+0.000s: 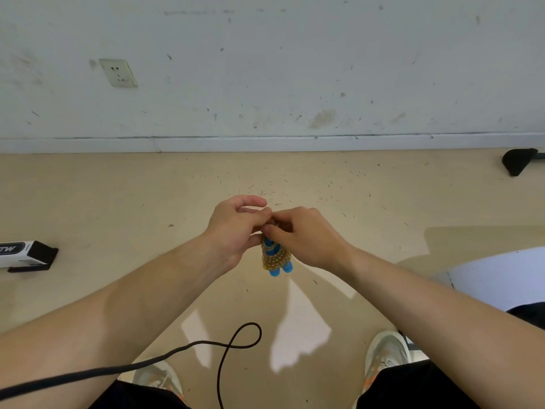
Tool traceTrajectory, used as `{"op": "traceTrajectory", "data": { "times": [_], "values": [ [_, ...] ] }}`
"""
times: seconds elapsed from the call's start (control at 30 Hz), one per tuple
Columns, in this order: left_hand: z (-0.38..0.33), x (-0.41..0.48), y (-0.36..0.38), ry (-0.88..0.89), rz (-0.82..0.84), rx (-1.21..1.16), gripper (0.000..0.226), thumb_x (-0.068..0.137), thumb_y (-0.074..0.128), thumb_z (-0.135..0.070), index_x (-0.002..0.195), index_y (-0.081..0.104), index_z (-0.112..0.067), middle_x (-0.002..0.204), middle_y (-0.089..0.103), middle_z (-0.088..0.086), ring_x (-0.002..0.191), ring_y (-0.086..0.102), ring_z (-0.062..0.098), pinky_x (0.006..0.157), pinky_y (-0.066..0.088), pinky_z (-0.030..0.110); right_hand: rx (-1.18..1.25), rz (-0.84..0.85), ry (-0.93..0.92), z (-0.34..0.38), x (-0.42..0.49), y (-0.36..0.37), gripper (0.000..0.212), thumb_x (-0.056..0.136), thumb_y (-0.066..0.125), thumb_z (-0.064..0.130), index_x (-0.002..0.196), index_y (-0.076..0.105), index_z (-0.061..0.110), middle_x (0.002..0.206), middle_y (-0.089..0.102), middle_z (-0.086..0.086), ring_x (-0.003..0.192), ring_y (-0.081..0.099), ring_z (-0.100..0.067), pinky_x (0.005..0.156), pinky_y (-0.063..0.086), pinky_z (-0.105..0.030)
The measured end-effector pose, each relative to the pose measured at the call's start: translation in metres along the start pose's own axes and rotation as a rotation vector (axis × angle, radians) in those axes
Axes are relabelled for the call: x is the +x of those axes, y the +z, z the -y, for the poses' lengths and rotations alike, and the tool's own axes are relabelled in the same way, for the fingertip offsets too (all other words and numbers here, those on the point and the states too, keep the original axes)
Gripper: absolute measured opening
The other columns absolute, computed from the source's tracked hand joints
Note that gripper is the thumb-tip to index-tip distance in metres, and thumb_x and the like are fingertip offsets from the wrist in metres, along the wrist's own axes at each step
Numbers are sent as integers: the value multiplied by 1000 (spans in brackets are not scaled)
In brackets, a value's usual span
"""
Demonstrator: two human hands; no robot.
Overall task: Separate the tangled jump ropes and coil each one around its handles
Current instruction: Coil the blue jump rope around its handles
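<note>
Nearest to us, a black cord (236, 343) enters from the lower left, forms one loop between the two pale shoes (386, 352) and leaves by the bottom edge. We cannot tell whether it lies on the floor or hangs above it.

Beyond the shoes, both bare forearms converge on the coiled jump rope (275, 256), held in the air over the middle of the tan floor (118, 202). Its long axis runs near to far. The two blue handles (275, 272), side by side, point their ends back towards us, and yellow dotted rope is wound crosswise round them.

The left hand (236, 228) takes the bundle's far end from the left in a narrow grip, pinching it with the index finger arched above. The right hand (306, 237) meets it from the right, its grip likewise closed on the rope there. The fingers of the two hands touch and hide that end of the winding.

A black-and-white box (26, 255) lies at the floor's left edge and a white rounded object (501, 278) at its right edge. A black object (519, 160) sits in the far right corner. Along the far edge runs a grey skirting (265, 143) under a scuffed wall (295, 69) with a socket (118, 72).
</note>
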State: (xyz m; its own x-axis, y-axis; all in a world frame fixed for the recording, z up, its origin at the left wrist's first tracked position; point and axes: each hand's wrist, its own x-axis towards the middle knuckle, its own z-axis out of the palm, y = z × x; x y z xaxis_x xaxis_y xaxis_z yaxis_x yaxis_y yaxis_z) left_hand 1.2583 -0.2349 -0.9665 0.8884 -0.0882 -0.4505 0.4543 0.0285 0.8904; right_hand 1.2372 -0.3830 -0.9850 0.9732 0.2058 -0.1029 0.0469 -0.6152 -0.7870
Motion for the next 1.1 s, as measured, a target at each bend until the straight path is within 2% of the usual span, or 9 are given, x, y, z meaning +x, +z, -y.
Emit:
{"op": "traceTrajectory", "data": {
  "times": [0.1,0.2,0.3,0.5,0.6,0.83,0.9,1.03,1.1],
  "values": [
    [2,-1,3,56,-19,124,14,89,69,-1,100,65,-10,85,67,10,77,71,21,69,60,33,-115,26,42,1,-3,4,29,98,47,29,79,66,18,70,66,7,62,59,-8,57,45,-22],
    [1,1,4,121,-31,232,15,87,71,1,96,66,-11,78,66,9,73,69,19,72,61,31,-250,21,78,4,-7,9,31,96,40,30,90,67,16,78,67,-2,69,62,-22,62,53,-37],
    [1,-1,6,127,-22,233,16,86,71,4,94,66,-9,77,64,11,67,67,16,64,59,24,-349,-2,80,5,-10,9,32,97,39,30,89,64,13,78,64,-6,65,59,-24,54,46,-33],
    [0,1,4,156,-43,232,20,83,72,8,87,63,-9,72,61,9,73,67,21,74,62,32,-496,-4,24,2,-14,10,31,100,37,29,76,53,19,66,49,3,66,54,-27,48,28,-30],
    [-2,2,3,159,-42,231,20,83,72,8,85,62,-9,72,61,10,73,67,21,72,61,31,-516,-22,13,0,-14,11,31,100,37,29,80,57,16,69,52,1,66,55,-26,47,28,-29],
    [-5,4,4,153,8,193,19,87,68,8,86,59,-9,73,60,9,69,65,21,71,61,33,-466,-43,5,-5,-13,14,31,97,41,30,75,58,15,72,57,0,68,58,-24,55,36,-30],
    [-7,7,2,150,46,156,20,90,63,7,90,55,-11,71,60,7,72,64,21,76,61,37,-361,-74,10,-8,-10,13,27,95,46,32,75,58,20,72,57,5,70,57,-20,56,39,-31],
    [-17,13,-3,111,106,43,15,97,51,4,98,53,-11,74,57,7,64,62,16,79,58,36,-89,-120,-26,-11,-2,7,16,90,60,36,100,70,29,92,62,6,85,57,-9,73,47,-27],
    [-19,16,-1,88,111,5,15,98,49,3,99,55,-11,75,54,7,63,61,15,81,58,36,-1,-163,-1,-9,3,2,11,86,69,33,96,69,30,88,57,8,76,53,-5,66,42,-20]
  ]
}}
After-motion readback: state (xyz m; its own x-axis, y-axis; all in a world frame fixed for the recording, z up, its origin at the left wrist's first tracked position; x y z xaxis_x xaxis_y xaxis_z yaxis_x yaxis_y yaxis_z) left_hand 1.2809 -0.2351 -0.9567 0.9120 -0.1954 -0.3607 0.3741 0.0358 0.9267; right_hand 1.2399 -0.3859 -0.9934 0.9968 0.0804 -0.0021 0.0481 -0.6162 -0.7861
